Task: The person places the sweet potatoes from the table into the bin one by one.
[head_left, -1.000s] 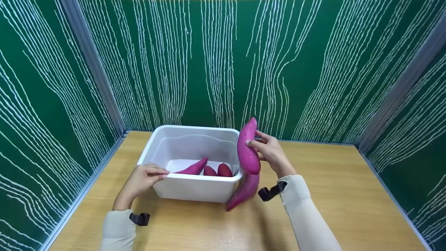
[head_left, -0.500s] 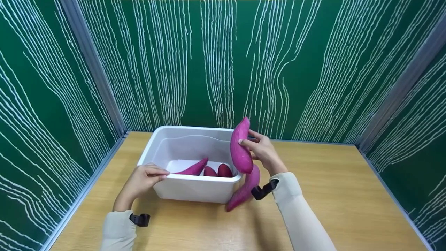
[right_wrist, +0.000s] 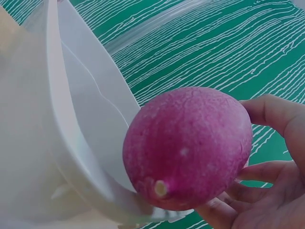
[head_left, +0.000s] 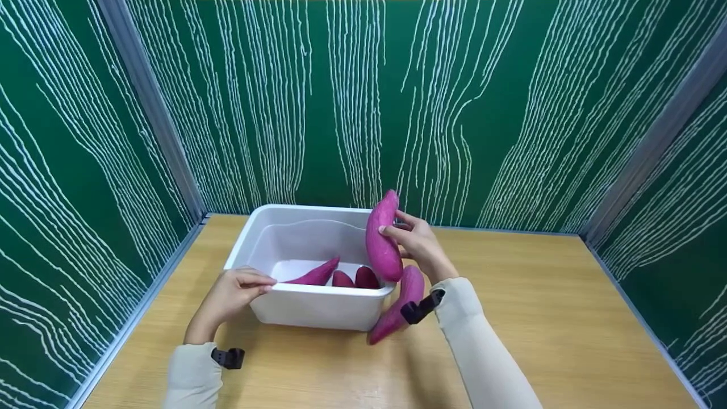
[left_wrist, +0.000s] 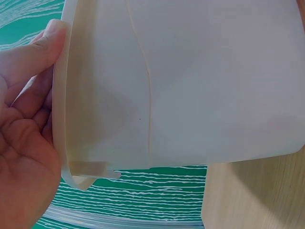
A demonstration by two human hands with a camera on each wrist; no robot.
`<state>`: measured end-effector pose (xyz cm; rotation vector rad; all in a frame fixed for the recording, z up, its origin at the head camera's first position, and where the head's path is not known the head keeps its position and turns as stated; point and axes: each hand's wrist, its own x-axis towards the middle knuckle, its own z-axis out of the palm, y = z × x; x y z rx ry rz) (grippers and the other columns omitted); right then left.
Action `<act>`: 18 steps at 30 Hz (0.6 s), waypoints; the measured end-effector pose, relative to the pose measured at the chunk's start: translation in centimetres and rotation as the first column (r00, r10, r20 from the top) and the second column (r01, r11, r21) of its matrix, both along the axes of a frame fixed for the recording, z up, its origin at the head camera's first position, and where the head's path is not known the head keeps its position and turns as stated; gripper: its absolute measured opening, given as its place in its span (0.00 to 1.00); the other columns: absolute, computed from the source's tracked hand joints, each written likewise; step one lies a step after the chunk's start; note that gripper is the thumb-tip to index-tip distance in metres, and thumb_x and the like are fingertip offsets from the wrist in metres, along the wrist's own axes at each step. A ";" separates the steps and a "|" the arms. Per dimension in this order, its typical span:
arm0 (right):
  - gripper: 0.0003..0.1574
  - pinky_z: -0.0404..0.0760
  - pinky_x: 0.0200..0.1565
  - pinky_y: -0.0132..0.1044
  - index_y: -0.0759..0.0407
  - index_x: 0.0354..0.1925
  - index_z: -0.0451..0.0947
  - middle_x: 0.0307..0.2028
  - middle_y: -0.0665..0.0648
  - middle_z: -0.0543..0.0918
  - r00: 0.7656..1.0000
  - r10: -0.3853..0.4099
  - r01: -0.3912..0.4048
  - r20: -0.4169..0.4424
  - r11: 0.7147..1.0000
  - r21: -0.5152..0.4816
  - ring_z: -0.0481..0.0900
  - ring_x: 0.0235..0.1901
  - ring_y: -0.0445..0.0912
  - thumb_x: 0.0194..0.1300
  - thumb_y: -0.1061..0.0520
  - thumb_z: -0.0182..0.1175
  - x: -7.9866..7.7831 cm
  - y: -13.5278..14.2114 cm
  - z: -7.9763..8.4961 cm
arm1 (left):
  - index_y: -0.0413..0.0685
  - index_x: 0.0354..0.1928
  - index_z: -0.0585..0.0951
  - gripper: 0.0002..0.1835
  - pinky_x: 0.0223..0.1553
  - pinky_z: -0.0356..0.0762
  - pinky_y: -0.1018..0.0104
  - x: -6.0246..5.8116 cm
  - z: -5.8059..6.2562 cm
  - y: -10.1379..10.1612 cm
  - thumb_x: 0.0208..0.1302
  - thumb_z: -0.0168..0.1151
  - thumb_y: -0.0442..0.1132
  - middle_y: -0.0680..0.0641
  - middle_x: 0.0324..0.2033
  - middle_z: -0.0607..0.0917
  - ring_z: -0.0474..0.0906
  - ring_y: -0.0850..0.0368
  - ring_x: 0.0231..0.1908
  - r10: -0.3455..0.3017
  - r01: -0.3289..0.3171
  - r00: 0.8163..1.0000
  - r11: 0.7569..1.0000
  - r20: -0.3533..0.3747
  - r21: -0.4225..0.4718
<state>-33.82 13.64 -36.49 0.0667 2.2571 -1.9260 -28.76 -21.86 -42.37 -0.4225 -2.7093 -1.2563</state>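
Note:
My right hand [head_left: 419, 245] holds a pink-purple sweet potato [head_left: 382, 241] between thumb and fingers. The sweet potato leans with its narrow end up and overlaps the right rim of the white plastic bin [head_left: 318, 307]. In the right wrist view its blunt lower end [right_wrist: 188, 148] is close to the bin's rim. My left hand [head_left: 235, 292] pinches the bin's near rim toward its left corner, as the left wrist view also shows, with the thumb [left_wrist: 56, 36] at the lip. Inside the bin lie three sweet potatoes, one long [head_left: 318, 274] and two redder ends [head_left: 366, 278], partly hidden by the near wall.
Another sweet potato [head_left: 400, 307] lies on the wooden table [head_left: 539, 312] against the bin's right side, partly behind the right wrist camera [head_left: 421, 307]. Green walls [head_left: 500, 85] with white wavy lines enclose the table at the back and sides.
My right hand has carried the sweet potato leftward, from beside the bin to over its right rim. The left hand and the bin have stayed put.

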 end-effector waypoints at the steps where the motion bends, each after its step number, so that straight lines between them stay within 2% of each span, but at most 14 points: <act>1: 0.47 0.83 0.50 0.44 0.51 0.74 0.52 0.63 0.62 0.71 1.000 0.000 0.000 0.001 1.000 0.001 0.74 0.58 0.55 0.63 0.50 0.63 0.0 -0.1 0.0 | 0.47 0.37 0.89 0.07 0.47 0.82 0.60 0.0 0.0 0.0 0.56 0.69 0.32 0.47 0.37 0.87 0.81 0.52 0.43 -0.003 0.003 1.000 1.000 0.002 0.002; 18: 0.48 0.82 0.51 0.45 0.50 0.74 0.53 0.61 0.61 0.72 1.000 0.000 0.000 0.006 1.000 0.014 0.74 0.56 0.53 0.62 0.49 0.63 -0.2 -1.2 -0.1 | 0.47 0.38 0.89 0.08 0.50 0.81 0.54 -0.1 0.0 -0.1 0.57 0.68 0.32 0.46 0.38 0.87 0.81 0.51 0.43 0.006 -0.006 0.999 1.000 0.035 0.012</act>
